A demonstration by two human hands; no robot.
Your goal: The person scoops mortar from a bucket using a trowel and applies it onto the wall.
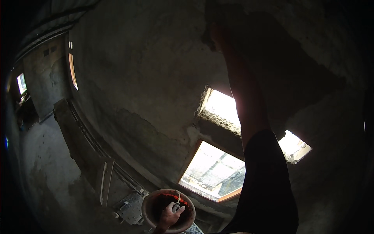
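1. Left grip (170, 217) is holding a greyish handle-like piece (176, 207) over the bucket (145, 210), probably steadying it.
2. Right grip (216, 37) is resting high by the wall (136, 66); hold too dark to tell.

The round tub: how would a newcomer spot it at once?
In the dark wall, find the framed window, the largest bright opening. Below its lower left corner, near the picture's bottom edge, is the round tub, the left hand over its mouth. Its circular rim and orange-red inner patch set it apart from the angular grey clutter leftward.
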